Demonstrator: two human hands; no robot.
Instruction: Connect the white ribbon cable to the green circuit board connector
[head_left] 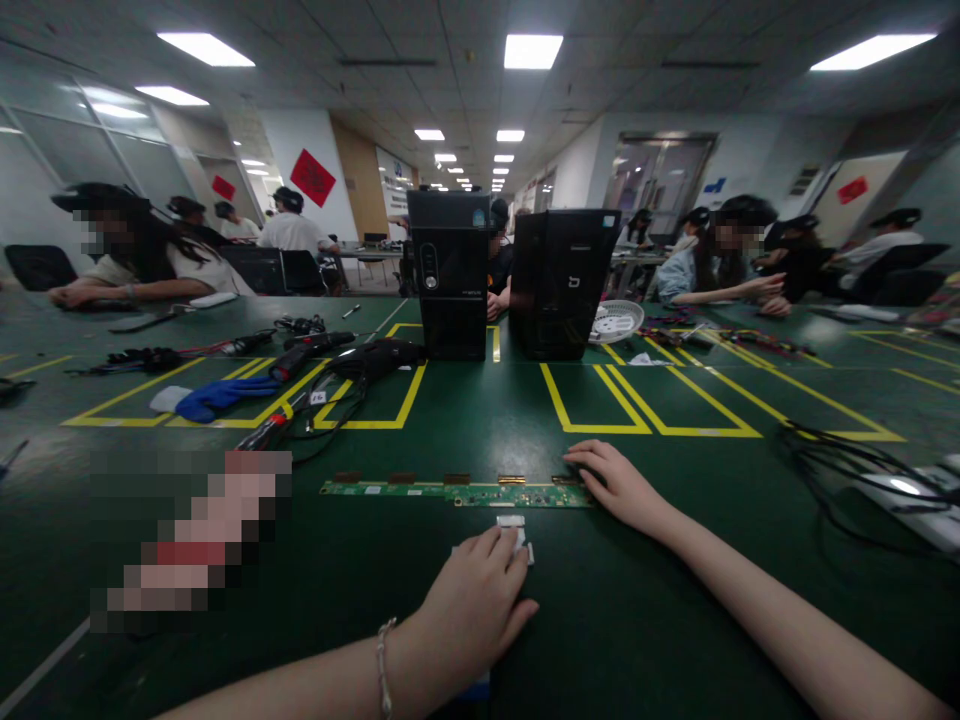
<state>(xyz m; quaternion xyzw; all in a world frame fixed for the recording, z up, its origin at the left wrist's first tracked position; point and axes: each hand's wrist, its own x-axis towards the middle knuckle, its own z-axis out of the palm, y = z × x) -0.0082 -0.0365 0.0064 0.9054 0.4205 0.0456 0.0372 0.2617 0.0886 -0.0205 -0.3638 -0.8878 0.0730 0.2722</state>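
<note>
A long, narrow green circuit board (pixel 517 495) with several brownish tabs along its far edge lies across the table before me. My right hand (pixel 619 490) rests at its right end, fingers stretched out and touching or nearly touching it. Closer to me, my left hand (pixel 480 590) lies palm down with its fingers extended over small white pieces (pixel 511 522). Those pieces are partly covered, so their kind is unclear. Something blue (pixel 480 690) peeks out under the left wrist.
Two black computer towers (pixel 450 280) (pixel 562 285) stand at the back. To the left lie a blue-and-white glove (pixel 217 397), a screwdriver (pixel 266 430) and a black corded tool (pixel 375 357). Black cables (pixel 832 470) cross a white power strip (pixel 911 500) at right. People sit around.
</note>
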